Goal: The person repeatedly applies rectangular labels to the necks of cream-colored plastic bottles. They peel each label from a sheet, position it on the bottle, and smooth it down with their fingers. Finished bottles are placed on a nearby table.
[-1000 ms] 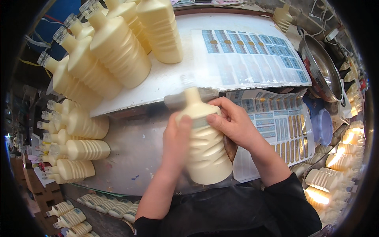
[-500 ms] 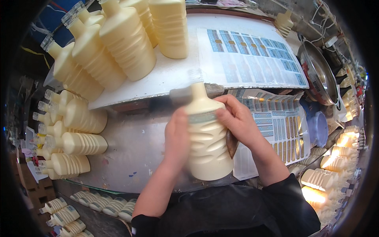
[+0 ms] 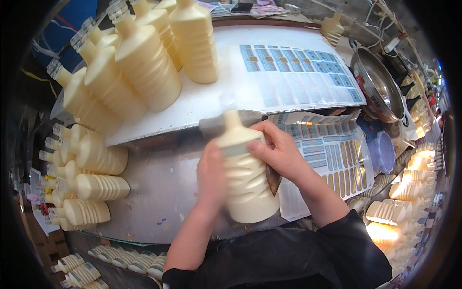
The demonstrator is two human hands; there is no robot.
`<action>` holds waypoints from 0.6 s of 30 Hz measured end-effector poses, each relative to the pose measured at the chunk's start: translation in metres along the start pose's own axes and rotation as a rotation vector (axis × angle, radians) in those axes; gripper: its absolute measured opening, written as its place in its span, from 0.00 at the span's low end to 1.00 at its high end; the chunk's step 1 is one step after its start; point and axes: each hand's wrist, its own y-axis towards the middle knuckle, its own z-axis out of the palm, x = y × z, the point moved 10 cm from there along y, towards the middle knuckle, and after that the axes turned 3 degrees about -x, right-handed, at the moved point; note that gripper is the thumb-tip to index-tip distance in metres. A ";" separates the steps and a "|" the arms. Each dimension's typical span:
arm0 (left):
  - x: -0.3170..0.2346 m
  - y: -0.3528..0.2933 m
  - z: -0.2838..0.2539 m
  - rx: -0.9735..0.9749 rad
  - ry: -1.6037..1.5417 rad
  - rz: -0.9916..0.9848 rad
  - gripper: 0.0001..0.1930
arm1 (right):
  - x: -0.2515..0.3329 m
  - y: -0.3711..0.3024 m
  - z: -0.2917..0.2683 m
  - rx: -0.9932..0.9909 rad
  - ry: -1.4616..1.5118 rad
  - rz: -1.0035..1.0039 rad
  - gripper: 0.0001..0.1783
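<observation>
I hold a cream ribbed plastic bottle [image 3: 245,178] upright over the metal worktop [image 3: 163,192], its neck without a cap. My left hand [image 3: 211,176] grips its left side. My right hand [image 3: 279,154] wraps the upper right shoulder, fingers pressing on a pale band near the neck. A dark brown piece [image 3: 273,179] shows under my right palm against the bottle.
Several cream bottles [image 3: 144,62] stand on a white board [image 3: 240,91] at the back left; more lie on their sides [image 3: 91,188] at the left. Sheets of blue labels [image 3: 298,62] and striped label sheets [image 3: 337,154] lie right. A metal bowl [image 3: 380,86] sits far right.
The bottle has shifted slightly right and toward me in both hands; my right hand's fingers have slid across the band near the neck.
</observation>
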 end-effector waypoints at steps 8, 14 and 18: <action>-0.072 -0.058 0.018 -0.062 0.741 0.561 0.36 | 0.026 -0.002 -0.046 -0.215 0.198 -0.141 0.13; -0.046 -0.066 0.028 0.010 0.956 0.367 0.46 | 0.084 -0.042 -0.013 -0.384 -0.312 -0.500 0.18; -0.035 -0.063 0.023 0.020 0.718 0.282 0.50 | 0.042 -0.034 -0.041 -0.494 -0.177 -0.379 0.19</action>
